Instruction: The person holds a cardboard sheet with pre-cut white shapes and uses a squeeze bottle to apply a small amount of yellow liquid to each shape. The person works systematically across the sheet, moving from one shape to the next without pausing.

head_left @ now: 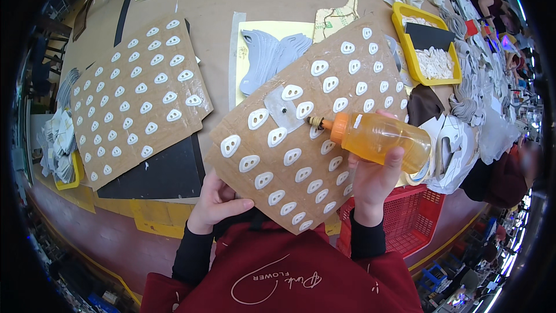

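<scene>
A brown cardboard sheet (230, 165) lies tilted in front of me, set with rows of small white rounded pieces (276, 137), each with two holes. My left hand (218, 204) pinches its lower left edge, thumb on top and the other fingers underneath. In my right hand (373, 179) is a squeeze bottle (385, 140) of amber liquid with an orange cap, held on its side over the sheet. Its narrow tip points left, close to one of the white pieces. Near that tip, a greyish patch (278, 109) with a dark spot shows on the cardboard.
Another cardboard sheet (194, 117) of white pieces lies at left, partly over a black sheet (156, 177). Stacked grey cut pieces (260, 61) sit beyond my sheet. A yellow tray (457, 74) stands at far right, a red basket (417, 226) below the table edge. Other people are at right.
</scene>
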A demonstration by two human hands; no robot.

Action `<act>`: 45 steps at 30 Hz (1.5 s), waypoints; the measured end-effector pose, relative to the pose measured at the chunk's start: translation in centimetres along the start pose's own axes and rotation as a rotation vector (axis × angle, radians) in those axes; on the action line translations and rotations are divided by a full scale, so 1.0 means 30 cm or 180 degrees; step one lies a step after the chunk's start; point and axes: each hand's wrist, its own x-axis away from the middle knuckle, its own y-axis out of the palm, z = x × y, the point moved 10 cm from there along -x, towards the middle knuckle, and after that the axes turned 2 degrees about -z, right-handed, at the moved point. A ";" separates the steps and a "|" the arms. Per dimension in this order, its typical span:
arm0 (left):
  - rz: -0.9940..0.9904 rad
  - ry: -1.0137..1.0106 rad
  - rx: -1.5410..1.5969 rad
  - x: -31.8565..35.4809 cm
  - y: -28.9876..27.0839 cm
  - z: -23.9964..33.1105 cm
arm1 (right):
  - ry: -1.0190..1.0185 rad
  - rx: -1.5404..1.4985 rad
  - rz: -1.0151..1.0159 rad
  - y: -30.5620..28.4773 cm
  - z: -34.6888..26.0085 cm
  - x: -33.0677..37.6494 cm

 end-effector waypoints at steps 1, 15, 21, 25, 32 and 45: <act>-0.0003 -0.0008 -0.0002 0.000 0.000 0.000 | 0.0021 -0.0011 -0.0042 0.006 0.002 -0.001; -0.0053 0.0004 -0.0073 0.001 0.001 0.002 | -0.0068 0.0184 -0.0126 0.044 -0.014 0.016; -0.0015 -0.0028 0.0001 0.005 -0.005 -0.006 | -0.0100 -0.1406 0.0054 0.013 -0.026 0.014; 0.0012 -0.0076 -0.0006 0.010 -0.008 -0.011 | -0.0025 -0.3090 -0.1057 0.045 -0.143 -0.048; -0.0042 -0.0073 -0.0030 0.002 -0.001 -0.004 | -0.0582 -0.1510 -0.0377 -0.060 -0.227 -0.097; -0.0033 -0.0199 -0.0065 0.004 -0.001 -0.010 | -0.0854 0.0376 -0.0400 0.079 -0.146 -0.155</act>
